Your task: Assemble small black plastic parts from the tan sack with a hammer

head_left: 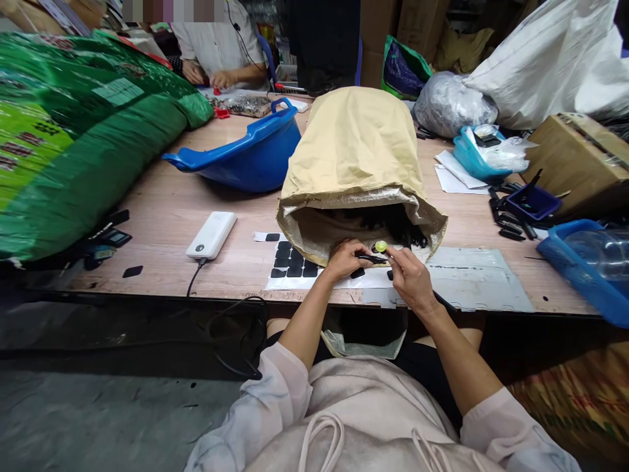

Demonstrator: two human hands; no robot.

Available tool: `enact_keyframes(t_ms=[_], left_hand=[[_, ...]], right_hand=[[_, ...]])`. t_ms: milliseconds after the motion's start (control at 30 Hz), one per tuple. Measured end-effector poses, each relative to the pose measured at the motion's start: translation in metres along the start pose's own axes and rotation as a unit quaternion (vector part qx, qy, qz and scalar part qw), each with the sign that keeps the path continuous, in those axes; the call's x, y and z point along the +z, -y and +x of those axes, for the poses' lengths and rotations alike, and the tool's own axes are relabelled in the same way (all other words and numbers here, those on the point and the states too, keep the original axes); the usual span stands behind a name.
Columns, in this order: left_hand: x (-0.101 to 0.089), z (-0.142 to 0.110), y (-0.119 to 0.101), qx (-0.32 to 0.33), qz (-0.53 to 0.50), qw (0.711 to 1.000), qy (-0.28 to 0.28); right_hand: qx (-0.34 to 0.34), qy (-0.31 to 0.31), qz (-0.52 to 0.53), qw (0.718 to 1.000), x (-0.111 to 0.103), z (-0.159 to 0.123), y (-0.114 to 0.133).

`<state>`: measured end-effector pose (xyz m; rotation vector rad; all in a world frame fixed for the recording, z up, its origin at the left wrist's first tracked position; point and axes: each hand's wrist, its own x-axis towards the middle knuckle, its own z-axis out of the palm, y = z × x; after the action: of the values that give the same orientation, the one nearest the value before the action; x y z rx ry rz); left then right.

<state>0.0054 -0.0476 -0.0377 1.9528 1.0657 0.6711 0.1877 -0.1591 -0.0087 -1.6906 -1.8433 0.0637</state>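
Observation:
At the mouth of a tan sack [361, 141], my left hand [346, 257] pinches a small, slim black piece [372, 259]. My right hand [411, 276] is closed close beside it on a small item with a round yellow-green end [381, 246]; its exact kind is hard to make out. The sack lies on its side with its opening towards me, and many black pieces [393, 223] fill its inside. Below my left forearm, a white sheet [295, 283] carries rows of black rounded-square stickers [295, 255]. An open bag [366, 337] sits at my lap under the table edge.
A blue basin [246, 157] and a white power bank [211, 235] with a cable lie left. Large green sacks [98, 151] fill the far left. On the right are a cardboard box [580, 164], a purple tray [533, 202] and a blue basket [580, 262]. A co-worker's hands [223, 78] are across the table.

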Motion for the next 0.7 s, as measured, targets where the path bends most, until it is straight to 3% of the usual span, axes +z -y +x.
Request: enact_keyframes(t_ms=[133, 367, 700], left_hand=[[0.0, 0.001, 0.001, 0.002, 0.006, 1.0, -0.005], [-0.002, 0.0, -0.001, 0.014, 0.026, 1.0, 0.005], [-0.011, -0.001, -0.006, 0.021, 0.046, 0.998, 0.036]], right_hand=[[0.009, 0.026, -0.004, 1.0, -0.001, -0.002, -0.001], [0.019, -0.01, -0.046, 0.999, -0.006, 0.016, -0.021], [-0.019, -0.017, -0.141, 0.99, 0.017, 0.007, -0.05]])
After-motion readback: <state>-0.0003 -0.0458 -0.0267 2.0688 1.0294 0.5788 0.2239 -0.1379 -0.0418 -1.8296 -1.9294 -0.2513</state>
